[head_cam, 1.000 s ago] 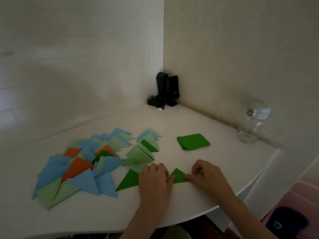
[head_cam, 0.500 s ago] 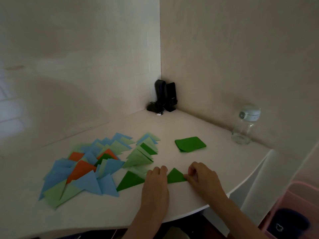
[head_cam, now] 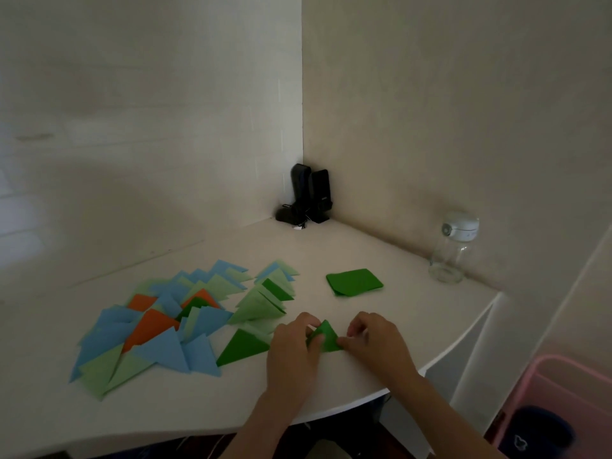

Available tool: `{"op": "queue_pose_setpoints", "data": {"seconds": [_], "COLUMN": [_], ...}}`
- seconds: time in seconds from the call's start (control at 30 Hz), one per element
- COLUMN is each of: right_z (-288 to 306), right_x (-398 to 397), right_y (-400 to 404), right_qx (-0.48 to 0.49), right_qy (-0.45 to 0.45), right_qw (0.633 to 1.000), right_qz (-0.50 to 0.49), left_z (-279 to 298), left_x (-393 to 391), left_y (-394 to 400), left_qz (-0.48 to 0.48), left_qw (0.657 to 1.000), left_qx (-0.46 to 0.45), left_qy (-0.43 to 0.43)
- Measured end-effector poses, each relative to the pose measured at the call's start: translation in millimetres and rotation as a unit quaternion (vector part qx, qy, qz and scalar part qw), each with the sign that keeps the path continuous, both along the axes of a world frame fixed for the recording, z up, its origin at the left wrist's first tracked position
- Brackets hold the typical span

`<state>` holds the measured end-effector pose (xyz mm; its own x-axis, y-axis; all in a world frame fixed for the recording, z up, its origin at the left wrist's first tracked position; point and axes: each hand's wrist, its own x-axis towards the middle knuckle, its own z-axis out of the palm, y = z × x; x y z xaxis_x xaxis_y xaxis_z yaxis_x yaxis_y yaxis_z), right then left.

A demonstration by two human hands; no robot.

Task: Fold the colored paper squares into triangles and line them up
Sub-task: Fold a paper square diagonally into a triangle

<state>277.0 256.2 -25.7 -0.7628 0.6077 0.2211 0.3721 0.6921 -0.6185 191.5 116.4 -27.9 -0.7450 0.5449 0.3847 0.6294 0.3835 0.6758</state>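
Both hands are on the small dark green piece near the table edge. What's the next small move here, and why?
Probably press the crease flat. Both the left hand and right hand pinch the dark green piece, which looks raised off the table, unlike the flat dark green triangle beside it.

Dim, soft indoor light; muted colours, faint shadows, slight blur, wide-angle bending at the edges

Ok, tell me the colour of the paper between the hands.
Dark green paper, seen in the head view.
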Motion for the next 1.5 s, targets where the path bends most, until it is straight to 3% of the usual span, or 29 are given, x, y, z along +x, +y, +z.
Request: {"op": "queue_pose_setpoints", "data": {"seconds": [0.13,0.3,0.57,0.67,1.03,1.2,1.37,1.5], "right_z": [2.3,3.5,9.7,12.2,7.1,8.5,13.3,28.4], "right_x": [-5.1,-27.9,-57.8,-62.6,-68.5,-60.9,-53.5,-39.4], "right_y": [11.9,28.0,36.7,36.3,46.0,54.4,60.5,58.1], "right_qx": [0.037,0.071,0.052,0.054,0.082,0.088,0.031,0.034], "right_qy": [0.067,0.065,-0.048,-0.06,-0.027,-0.012,0.003,0.096], "right_qw": [0.997,0.995,0.994,0.992,0.989,0.99,0.993,0.989], "right_qz": [-0.021,-0.041,-0.086,-0.095,-0.117,-0.112,-0.115,-0.107], "left_z": [2.0,7.6,0.5,0.8,20.8,19.7,14.8,12.5], "left_x": [-14.6,-36.2,-52.6,-55.6,-40.3,-29.6,-20.0,-15.8], "left_y": [-33.6,-74.6,-94.0,-89.6,-13.5,7.5,11.9,11.4], "left_qz": [0.044,0.089,0.14,0.152,0.044,0.016,-0.018,-0.034], "left_qw": [0.997,0.995,0.985,0.983,0.992,0.992,0.991,0.989], "left_qx": [0.057,0.044,-0.068,-0.068,0.003,-0.022,-0.055,-0.068], "left_qy": [0.001,0.024,0.077,0.082,0.117,0.12,0.124,0.126]}}
